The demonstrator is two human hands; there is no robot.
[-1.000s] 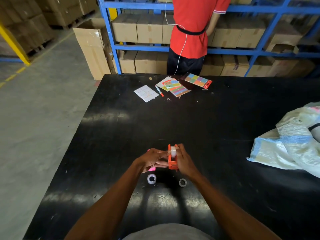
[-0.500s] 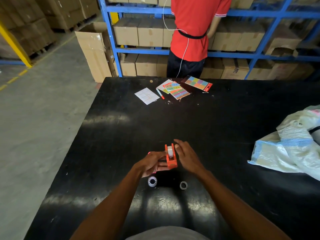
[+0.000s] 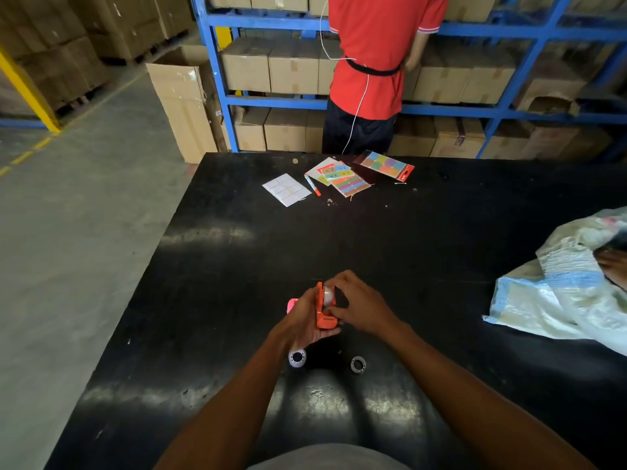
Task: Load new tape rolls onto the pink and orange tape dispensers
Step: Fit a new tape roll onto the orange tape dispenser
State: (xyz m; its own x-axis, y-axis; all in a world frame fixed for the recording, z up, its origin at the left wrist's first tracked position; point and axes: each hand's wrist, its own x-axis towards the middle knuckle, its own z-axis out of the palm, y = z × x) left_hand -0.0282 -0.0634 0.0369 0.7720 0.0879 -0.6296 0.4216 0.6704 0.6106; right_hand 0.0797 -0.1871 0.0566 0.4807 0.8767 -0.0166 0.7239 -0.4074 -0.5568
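Head view: a person's left hand (image 3: 303,322) grips the orange tape dispenser (image 3: 324,308) from its left side and lifts it just clear of the black counter (image 3: 217,266), while the right hand (image 3: 360,306) closes round the dispenser's right side, fingertips over the top and thumb near the low front end. Half a second ago the right hand is open and merely alongside the dispenser; now it presses on it, and the dispenser tips more upright toward the camera. That change reads as seating or feeding work: the pale tape roll (image 3: 328,296) already sits in the cradle, so the orange unit looks nearly loaded, with only the tape end perhaps left to draw to the cutter.

The dispenser is a small bright-orange plastic body, narrow, with a flat block at its near end; the roll in it looks whitish and glossy. The pink tape dispenser (image 3: 291,305) shows only as a sliver behind the left hand, and its state cannot be told. A full spare roll (image 3: 297,358) lies on the counter just near of the left hand, and a thin ring (image 3: 358,364), likely a spent core, lies to its right. Sticker sheets (image 3: 342,179) rest at the far edge; a plastic bag (image 3: 563,286) sprawls at right.
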